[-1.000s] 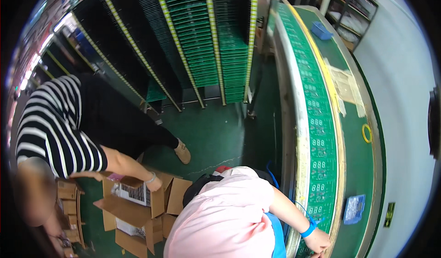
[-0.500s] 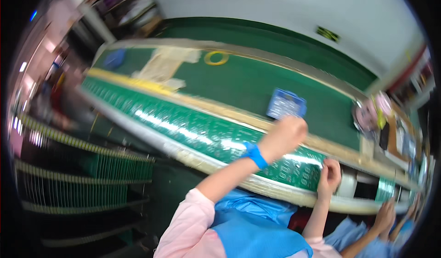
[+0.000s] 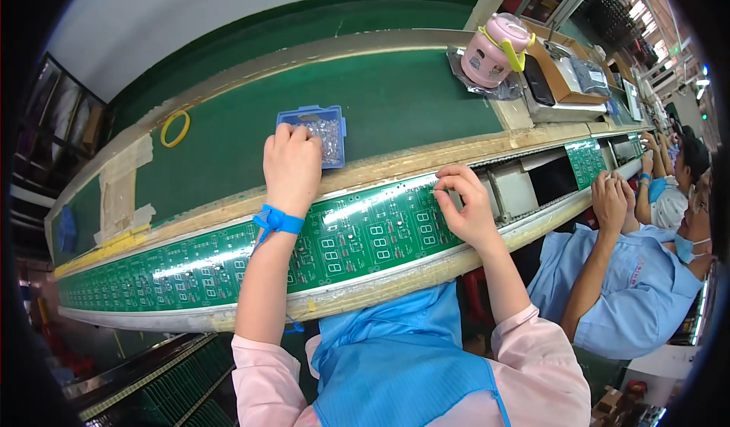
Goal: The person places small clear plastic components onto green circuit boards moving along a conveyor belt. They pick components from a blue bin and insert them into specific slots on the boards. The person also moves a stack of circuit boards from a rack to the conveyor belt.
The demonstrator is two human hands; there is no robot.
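Your left hand, fingertips hidden, curls over the blue tray; your right hand half-curls over circuit boards; both holds unclear.

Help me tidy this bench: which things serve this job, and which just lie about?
Seemingly in use:
blue bin, by left hand
small clear parts
green circuit boards, by right hand

Seemingly lying about:
yellow ring
pink container
black phone-like slab
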